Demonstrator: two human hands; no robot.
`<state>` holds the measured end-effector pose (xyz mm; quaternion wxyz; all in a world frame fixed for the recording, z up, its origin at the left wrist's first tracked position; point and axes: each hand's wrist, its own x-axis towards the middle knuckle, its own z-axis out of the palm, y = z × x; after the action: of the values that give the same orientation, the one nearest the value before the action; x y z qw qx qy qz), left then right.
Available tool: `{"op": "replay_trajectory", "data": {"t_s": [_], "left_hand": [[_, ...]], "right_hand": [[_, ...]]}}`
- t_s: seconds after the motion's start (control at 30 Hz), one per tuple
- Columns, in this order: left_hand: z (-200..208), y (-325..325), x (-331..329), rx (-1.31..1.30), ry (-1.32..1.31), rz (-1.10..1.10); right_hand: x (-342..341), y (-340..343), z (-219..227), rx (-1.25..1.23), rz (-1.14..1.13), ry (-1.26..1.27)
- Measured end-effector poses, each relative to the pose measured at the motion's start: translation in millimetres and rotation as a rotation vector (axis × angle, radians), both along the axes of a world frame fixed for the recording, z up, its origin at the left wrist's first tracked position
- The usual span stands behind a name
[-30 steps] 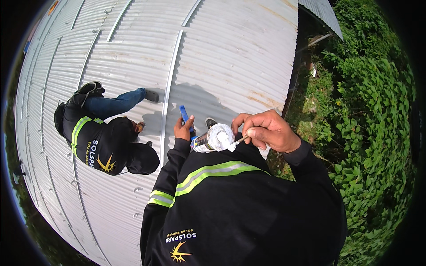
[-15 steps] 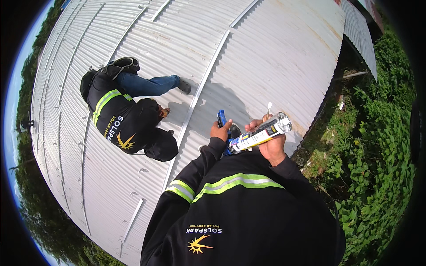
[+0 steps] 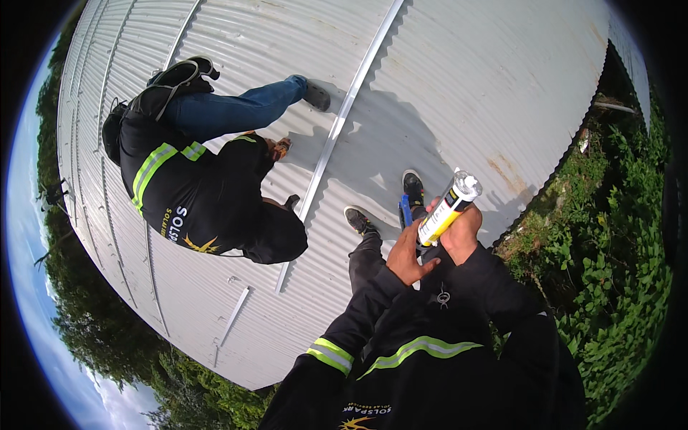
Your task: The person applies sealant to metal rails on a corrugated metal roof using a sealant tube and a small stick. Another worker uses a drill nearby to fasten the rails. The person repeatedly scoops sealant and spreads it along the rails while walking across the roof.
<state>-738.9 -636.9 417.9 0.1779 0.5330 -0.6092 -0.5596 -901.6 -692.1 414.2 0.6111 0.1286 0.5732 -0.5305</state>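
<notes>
A sealant cartridge (image 3: pixel 443 215), white with a yellow and black label, sits in a caulking gun whose blue part (image 3: pixel 405 211) shows beyond my left hand. The cartridge's whitish, smeared end points up and to the right. My left hand (image 3: pixel 408 256) is closed around its lower end, thumb toward my body. From the right, my right hand (image 3: pixel 462 233) wraps the cartridge body, with some fingers hidden behind it. Most of the gun is covered by my hands and the cartridge.
At the left, a co-worker (image 3: pixel 201 179) in a dark reflective-striped jacket bends over the corrugated metal roof (image 3: pixel 502 93). A long metal rail (image 3: pixel 351 97) runs between us; a short rail (image 3: pixel 233 315) lies lower left. The roof edge drops to green bushes (image 3: pixel 609 265) at right.
My left hand has moved from the blue part to the cartridge's lower end. The cartridge now points more upward. My shoes have come into view, and the thin white-tipped piece no longer shows.
</notes>
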Motion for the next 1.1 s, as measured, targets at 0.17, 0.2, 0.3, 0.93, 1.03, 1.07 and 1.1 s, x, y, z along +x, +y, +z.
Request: {"op": "replay_trajectory", "data": {"t_s": [0.17,0.2,0.3,0.93,1.03,1.07,1.1], "left_hand": [[-90,-6,34,0.131,-0.286,0.100],[-112,-6,46,0.210,-0.284,0.153],[-173,5,82,0.224,-0.326,0.301],[-379,121,296,0.367,-0.456,0.286],[-399,119,318,0.456,-0.424,0.384],[-403,118,320,0.467,-0.428,0.392],[-407,115,322,0.324,-0.405,0.320]], "right_hand": [[62,2,-96,-0.009,0.033,-0.117],[71,2,-124,-0.017,0.018,-0.192],[99,-1,-233,0.055,0.258,-0.076],[369,-82,-630,-0.394,0.825,0.124],[376,-83,-651,-0.436,0.787,0.090],[375,-83,-659,-0.471,0.762,0.062],[374,-83,-668,-0.487,0.752,0.036]]}}
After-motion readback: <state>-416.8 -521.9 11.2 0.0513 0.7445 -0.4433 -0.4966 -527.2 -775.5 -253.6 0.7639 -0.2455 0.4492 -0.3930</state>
